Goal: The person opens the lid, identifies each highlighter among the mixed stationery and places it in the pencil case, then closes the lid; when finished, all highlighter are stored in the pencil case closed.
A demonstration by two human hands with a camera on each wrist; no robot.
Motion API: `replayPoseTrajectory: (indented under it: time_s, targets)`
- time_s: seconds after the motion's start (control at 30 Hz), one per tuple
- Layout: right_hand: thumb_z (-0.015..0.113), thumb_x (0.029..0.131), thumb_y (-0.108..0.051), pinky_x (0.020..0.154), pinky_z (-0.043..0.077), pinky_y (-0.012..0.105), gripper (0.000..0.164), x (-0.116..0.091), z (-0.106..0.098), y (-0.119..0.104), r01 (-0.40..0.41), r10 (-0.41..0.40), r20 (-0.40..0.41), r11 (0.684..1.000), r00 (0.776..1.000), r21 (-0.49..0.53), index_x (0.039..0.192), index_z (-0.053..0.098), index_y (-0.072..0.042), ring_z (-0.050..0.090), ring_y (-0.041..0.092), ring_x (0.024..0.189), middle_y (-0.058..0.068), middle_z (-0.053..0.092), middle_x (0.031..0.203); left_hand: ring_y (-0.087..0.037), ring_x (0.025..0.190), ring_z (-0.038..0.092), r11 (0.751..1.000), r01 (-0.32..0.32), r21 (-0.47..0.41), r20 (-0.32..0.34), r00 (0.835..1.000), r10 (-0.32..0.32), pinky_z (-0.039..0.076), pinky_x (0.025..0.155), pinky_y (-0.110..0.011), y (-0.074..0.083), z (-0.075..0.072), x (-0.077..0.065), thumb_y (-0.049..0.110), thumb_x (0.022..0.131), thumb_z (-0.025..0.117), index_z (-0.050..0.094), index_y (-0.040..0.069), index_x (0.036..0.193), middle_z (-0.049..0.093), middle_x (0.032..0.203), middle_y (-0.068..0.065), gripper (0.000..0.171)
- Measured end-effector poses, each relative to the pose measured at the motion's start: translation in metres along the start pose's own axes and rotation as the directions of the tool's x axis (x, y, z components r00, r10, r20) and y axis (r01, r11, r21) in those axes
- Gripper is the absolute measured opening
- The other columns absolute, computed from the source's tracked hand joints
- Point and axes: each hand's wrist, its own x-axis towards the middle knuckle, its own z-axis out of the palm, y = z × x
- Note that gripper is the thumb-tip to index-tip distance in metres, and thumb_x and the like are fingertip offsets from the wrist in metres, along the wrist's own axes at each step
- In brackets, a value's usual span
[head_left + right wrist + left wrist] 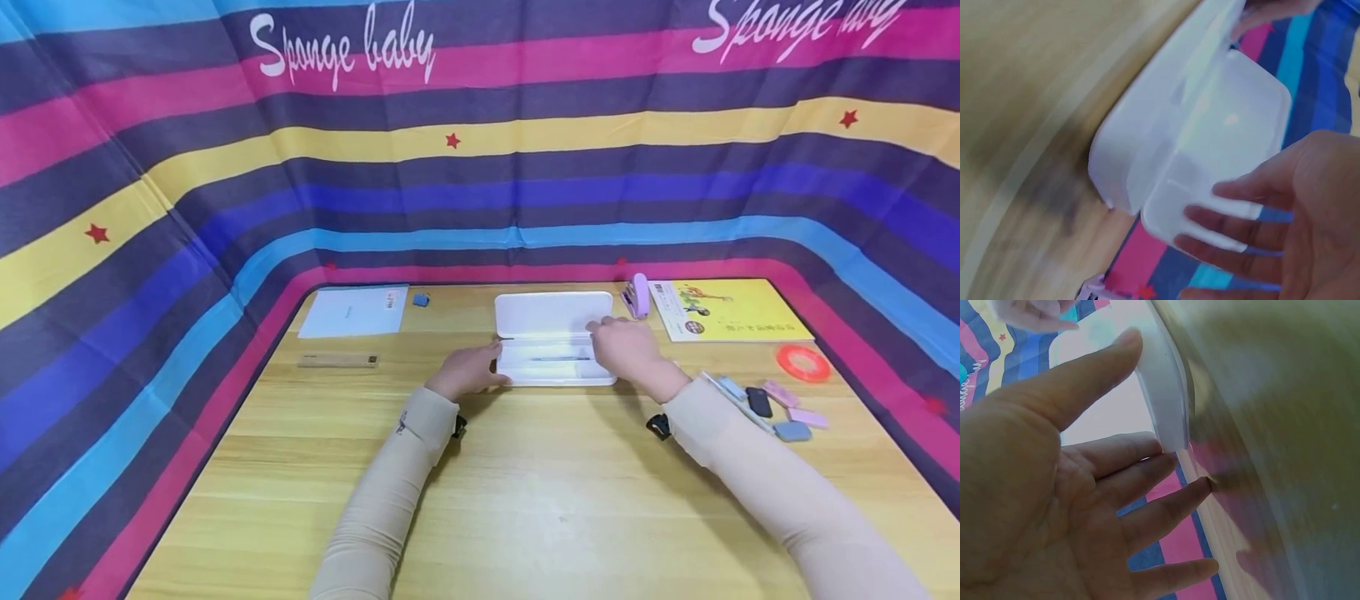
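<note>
A white pencil case point(553, 315) lies open on the table, its lid tipped back toward the curtain. One slim dark stick-like item point(561, 358) shows inside the tray. At the left end is my left hand point(471, 369); the left wrist view has its thumb over the case's front wall point(1166, 394) and its fingers spread at the end. My right hand point(628, 346) is at the right end, by the lid's corner. Its fingers point(1229, 219) are extended and apart in the right wrist view, overlapping the lid point(1254, 100).
Behind the right hand stand a purple stapler point(636, 296) and a yellow book point(738, 310). Several erasers point(759, 402) and an orange ring point(803, 362) lie at right. At left are a white booklet point(352, 311), a small blue item point(422, 299) and a wooden ruler point(337, 361).
</note>
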Motion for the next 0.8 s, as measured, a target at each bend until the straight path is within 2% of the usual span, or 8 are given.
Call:
replayPoseTrajectory:
  time_s: [0.07,0.13,0.27,0.4,0.53,0.8]
  targets:
    - [0.045,0.081,-0.011,0.035,0.032,0.034,0.015,-0.006,-0.003,0.005,-0.060,0.060,0.033,0.998,0.998,-0.009,0.079,0.060,-0.009,0.044,0.019,0.049,0.005,0.048,0.060,-0.019,0.125,0.025,1.000,0.003,-0.010,0.003,1.000,-0.003,0.034,0.093,-0.035,0.000,-0.002,-0.001,0.052,0.078,0.054,0.023,0.011,0.137,0.020,0.141,0.000,0.079]
    - [0.044,0.081,-0.012,0.038,0.034,0.037,0.017,-0.011,-0.006,0.010,-0.126,0.127,0.106,0.992,0.986,-0.016,0.073,0.058,-0.009,0.045,0.021,0.050,0.006,0.049,0.061,-0.019,0.125,0.024,1.000,0.007,-0.015,0.008,1.000,-0.007,0.033,0.093,-0.036,0.001,-0.003,-0.002,0.051,0.078,0.054,0.023,0.011,0.137,0.019,0.141,0.000,0.078]
    - [0.044,0.081,-0.014,0.044,0.038,0.041,0.020,-0.021,-0.009,0.020,-0.234,0.237,0.247,0.971,0.939,-0.043,0.069,0.060,-0.009,0.048,0.024,0.057,0.009,0.053,0.067,-0.020,0.125,0.024,0.999,0.013,-0.029,0.005,1.000,-0.013,0.033,0.093,-0.037,0.003,-0.004,-0.003,0.050,0.079,0.054,0.023,0.011,0.137,0.019,0.141,-0.001,0.077]
    - [0.044,0.080,-0.014,0.048,0.040,0.043,0.020,-0.030,-0.011,0.027,-0.299,0.299,0.329,0.953,0.895,-0.053,0.070,0.060,-0.005,0.049,0.025,0.061,0.012,0.052,0.068,-0.020,0.125,0.025,1.000,0.017,-0.025,-0.001,1.000,-0.017,0.033,0.093,-0.037,0.004,-0.003,-0.003,0.050,0.079,0.054,0.023,0.011,0.138,0.020,0.141,0.000,0.077]
    - [0.043,0.080,-0.014,0.050,0.041,0.042,0.023,-0.038,-0.008,0.034,-0.356,0.352,0.375,0.933,0.858,-0.060,0.070,0.059,-0.001,0.049,0.026,0.061,0.013,0.052,0.065,-0.019,0.124,0.026,1.000,0.022,-0.016,-0.002,1.000,-0.022,0.034,0.092,-0.036,0.004,-0.001,-0.002,0.051,0.078,0.053,0.024,0.012,0.138,0.020,0.141,0.000,0.077]
    - [0.042,0.079,-0.011,0.053,0.042,0.044,0.024,-0.049,0.003,0.043,-0.457,0.435,0.371,0.889,0.821,-0.031,0.076,0.059,0.005,0.051,0.029,0.063,0.016,0.052,0.068,-0.018,0.125,0.024,1.000,0.024,0.002,-0.004,1.000,-0.024,0.033,0.094,-0.036,0.003,0.001,0.000,0.053,0.079,0.052,0.023,0.013,0.138,0.020,0.141,0.001,0.077]
